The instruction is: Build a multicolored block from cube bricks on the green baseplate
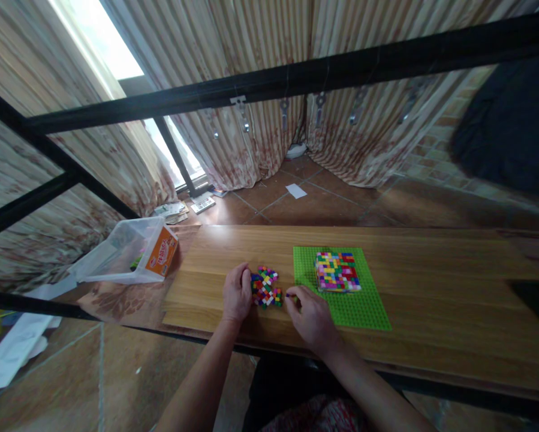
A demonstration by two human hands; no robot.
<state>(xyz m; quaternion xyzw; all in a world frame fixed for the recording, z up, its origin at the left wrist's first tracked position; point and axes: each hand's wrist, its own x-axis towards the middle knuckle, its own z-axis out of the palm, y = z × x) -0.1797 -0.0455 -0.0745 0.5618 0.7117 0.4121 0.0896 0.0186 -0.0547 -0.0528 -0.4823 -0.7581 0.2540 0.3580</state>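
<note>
A loose pile of small coloured toy bricks (265, 289) lies on the wooden tabletop between my hands. At the pile's left side, my left hand (237, 294) rests with its fingers curled together; whatever they hold, if anything, is hidden. My right hand (313, 319) is closed in a pinch just right of the pile, with a tiny dark purple or blue brick (288, 295) at the fingertips. Beyond that hand lies a green baseplate (368, 312). A rectangular block of many-coloured bricks (338, 271) stands on it, its top a mixed pattern.
A clear plastic bin (116, 252) with an orange label lies left of the wooden tabletop (444, 288), a few pieces inside. A black metal rail (269, 84) with hanging hooks crosses in front of the curtains. Papers (296, 191) lie on the tiled floor.
</note>
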